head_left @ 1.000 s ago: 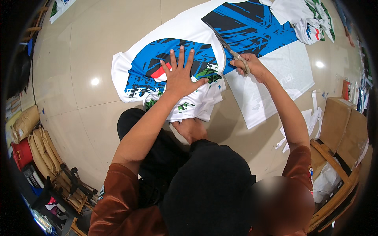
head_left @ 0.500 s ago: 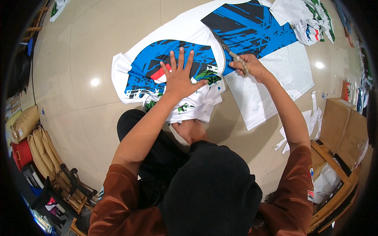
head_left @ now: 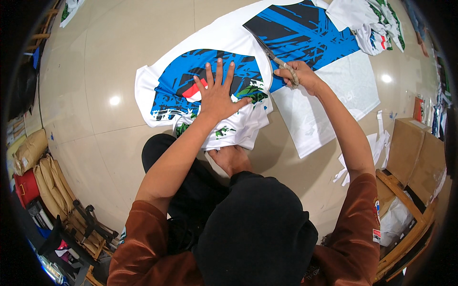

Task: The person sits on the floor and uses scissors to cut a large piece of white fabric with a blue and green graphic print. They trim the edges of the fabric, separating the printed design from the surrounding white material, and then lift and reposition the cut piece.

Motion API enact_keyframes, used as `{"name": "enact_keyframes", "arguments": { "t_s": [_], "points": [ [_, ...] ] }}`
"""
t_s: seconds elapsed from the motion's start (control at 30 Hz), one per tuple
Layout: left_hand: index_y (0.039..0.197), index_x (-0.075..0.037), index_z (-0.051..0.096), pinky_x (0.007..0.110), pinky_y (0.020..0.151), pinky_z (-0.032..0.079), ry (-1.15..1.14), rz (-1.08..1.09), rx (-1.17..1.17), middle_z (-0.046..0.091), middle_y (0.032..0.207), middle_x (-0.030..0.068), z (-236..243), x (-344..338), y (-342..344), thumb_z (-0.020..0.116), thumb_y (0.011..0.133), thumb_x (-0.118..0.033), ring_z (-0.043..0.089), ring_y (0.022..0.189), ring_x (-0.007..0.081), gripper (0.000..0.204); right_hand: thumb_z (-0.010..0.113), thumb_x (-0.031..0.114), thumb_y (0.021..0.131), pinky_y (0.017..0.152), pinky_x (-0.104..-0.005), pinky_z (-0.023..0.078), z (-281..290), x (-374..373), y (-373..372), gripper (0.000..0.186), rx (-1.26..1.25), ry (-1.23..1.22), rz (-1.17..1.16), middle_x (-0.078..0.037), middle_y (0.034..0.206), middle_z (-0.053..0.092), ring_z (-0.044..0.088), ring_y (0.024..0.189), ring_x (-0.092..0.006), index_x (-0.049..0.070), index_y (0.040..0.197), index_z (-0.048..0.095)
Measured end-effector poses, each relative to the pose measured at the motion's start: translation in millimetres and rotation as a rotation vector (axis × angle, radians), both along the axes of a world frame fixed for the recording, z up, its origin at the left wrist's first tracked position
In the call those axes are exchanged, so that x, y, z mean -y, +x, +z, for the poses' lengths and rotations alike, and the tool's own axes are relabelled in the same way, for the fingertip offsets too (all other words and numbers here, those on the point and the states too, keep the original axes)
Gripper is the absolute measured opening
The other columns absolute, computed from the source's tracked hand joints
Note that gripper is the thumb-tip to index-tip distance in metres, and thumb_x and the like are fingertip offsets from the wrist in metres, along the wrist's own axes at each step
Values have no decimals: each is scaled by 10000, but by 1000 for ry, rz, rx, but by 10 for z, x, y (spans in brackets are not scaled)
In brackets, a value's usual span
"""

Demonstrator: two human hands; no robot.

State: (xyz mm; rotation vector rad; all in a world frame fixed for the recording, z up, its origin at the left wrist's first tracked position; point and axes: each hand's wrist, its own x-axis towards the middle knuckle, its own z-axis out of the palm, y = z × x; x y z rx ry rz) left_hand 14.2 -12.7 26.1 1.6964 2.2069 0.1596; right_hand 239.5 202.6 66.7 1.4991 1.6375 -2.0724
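My left hand [head_left: 217, 99] lies flat with fingers spread on a white fabric piece [head_left: 149, 86] printed in blue, black, red and green. My right hand [head_left: 306, 79] grips large scissors [head_left: 287, 67], whose long blades point up-left along the white margin, right of my left hand. A second blue and black printed piece [head_left: 315, 33] lies beyond the scissors, with a plain white piece [head_left: 324, 109] below it. My bare foot [head_left: 231, 159] shows at the lower edge of the bunched fabric.
More printed garment pieces [head_left: 381, 24] lie at the top right, with white offcuts [head_left: 379, 143] at the right beside cardboard boxes [head_left: 411, 152] and a wooden frame [head_left: 405, 209]. Brown paper bundles [head_left: 50, 186] and a red case [head_left: 26, 188] line the left. Another person's bare foot [head_left: 422, 45] shows at the far right.
My right hand and the scissors have moved a little up and left. My left hand remains spread on the fabric, shifted very slightly down.
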Motion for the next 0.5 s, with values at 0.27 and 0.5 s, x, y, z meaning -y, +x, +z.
{"name": "enact_keyframes", "arguments": {
  "t_s": [0.27,0.5],
  "points": [
    [1754,-217,131,858,1174,19,5,2,6,27,1811,215,-10,3,1,689,778,-869,-53,1638,534,1299,917,355,860,567,-246,434,-73,-65,10,347,27,21,52,12,699,637,572,591,-78,99,869,683],
    [1753,-225,139,856,1175,17,14,4,13,36,1812,210,-16,6,-5,699,778,-859,-38,1638,537,1290,901,415,849,571,-249,439,-42,-109,-114,382,32,69,53,13,716,638,570,604,-77,97,874,692]
  ]
}}
